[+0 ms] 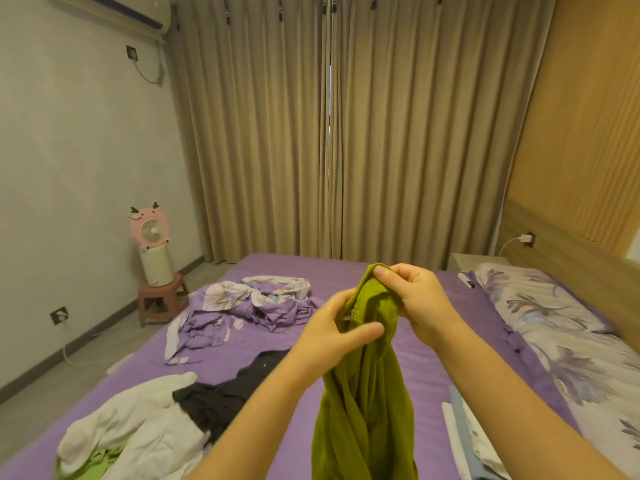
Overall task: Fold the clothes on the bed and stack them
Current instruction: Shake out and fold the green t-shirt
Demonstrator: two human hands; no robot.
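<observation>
An olive-green garment (367,403) hangs bunched and twisted in front of me, above the purple bed (433,358). My right hand (419,299) pinches its top edge between thumb and fingers. My left hand (332,334) grips the cloth just below, thumb across the front. On the bed at lower left lie a white garment (138,417), a black garment (225,396) and a bit of light-green cloth (93,464). At the lower right edge sits a pile of pale blue and white clothes (467,441), partly hidden by my right arm.
A crumpled purple floral sheet (249,306) lies in the middle of the bed. A floral pillow (554,327) runs along the right side by the wooden headboard. A pink fan (154,244) stands on a stool (162,299) at left. Curtains hang behind.
</observation>
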